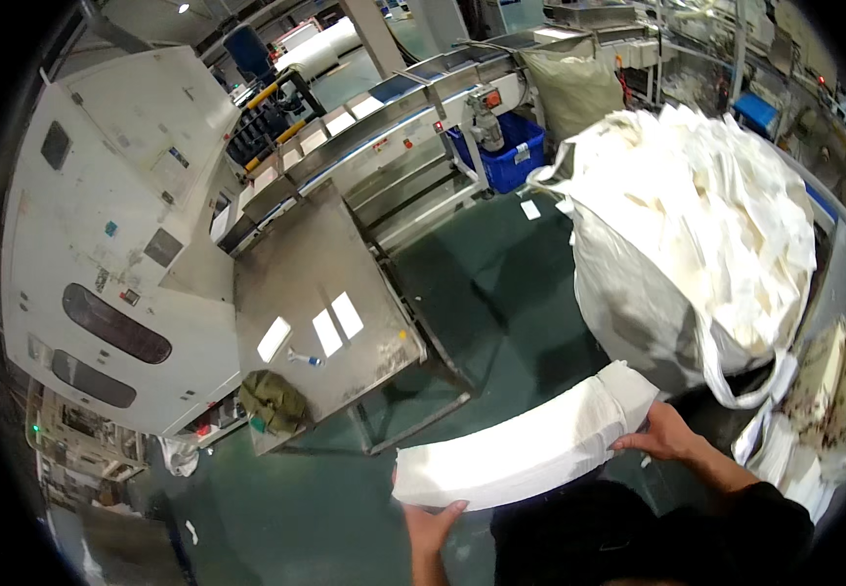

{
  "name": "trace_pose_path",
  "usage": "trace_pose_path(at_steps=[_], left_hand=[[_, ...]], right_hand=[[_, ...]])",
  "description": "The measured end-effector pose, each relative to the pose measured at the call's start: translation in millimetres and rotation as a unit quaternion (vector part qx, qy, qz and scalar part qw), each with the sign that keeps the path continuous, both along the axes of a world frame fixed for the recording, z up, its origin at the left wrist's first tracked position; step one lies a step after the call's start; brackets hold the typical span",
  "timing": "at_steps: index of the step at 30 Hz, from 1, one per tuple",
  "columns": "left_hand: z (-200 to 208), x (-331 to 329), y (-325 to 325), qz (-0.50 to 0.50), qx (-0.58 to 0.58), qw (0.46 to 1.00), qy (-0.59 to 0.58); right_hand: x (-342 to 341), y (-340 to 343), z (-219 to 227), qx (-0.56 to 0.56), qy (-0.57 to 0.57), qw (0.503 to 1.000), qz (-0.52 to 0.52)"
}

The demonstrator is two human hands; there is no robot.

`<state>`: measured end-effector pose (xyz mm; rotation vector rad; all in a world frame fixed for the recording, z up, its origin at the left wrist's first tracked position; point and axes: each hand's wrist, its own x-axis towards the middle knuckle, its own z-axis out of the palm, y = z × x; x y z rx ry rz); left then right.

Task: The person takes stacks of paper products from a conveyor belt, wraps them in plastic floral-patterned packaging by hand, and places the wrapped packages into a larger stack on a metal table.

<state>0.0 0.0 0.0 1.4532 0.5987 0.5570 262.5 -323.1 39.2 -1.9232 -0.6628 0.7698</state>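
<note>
A long stack of white folded paper sheets (511, 439), perhaps tissues, spans the space between my hands in front of my body. It bows a little, and its right end sits higher than its left. My left hand (430, 523) grips the left end, thumb on the near side and the other fingers mostly hidden behind it. Around the right end my right hand (665, 433) is closed, with its thumb along the near side. Beyond the right end stands a big white bulk bag (628, 283) heaped with loose white sheets.
At the left, a metal table (316, 254) carries white packs (327, 333) and a dark green cloth (273, 402). Behind it a conveyor (384, 146) runs past a large white machine (130, 195). A blue crate (516, 154) stands beneath the conveyor. Stacked material (833, 391) lies at far right.
</note>
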Motion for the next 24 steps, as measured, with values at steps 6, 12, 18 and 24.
trace_pose_path(at_steps=[6, 12, 18, 24], left_hand=[[-42.0, 184.7, 137.6, -0.058, -0.008, 0.998, -0.010], [-21.5, 369.2, 263.4, -0.132, -0.057, 0.988, -0.056], [9.2, 523.7, 376.4, -0.174, -0.014, 0.984, -0.042], [3.6, 658.8, 473.0, -0.162, 0.028, 0.986, -0.027]], right_hand=[[152.2, 102.3, -31.1, 0.015, -0.022, 0.997, -0.070], [283.7, 209.4, -19.7, -0.022, 0.001, 0.986, -0.167], [419.3, 311.5, 6.8, 0.062, -0.006, 0.979, -0.195], [552.7, 404.3, -48.6, 0.063, -0.022, 0.975, -0.210]])
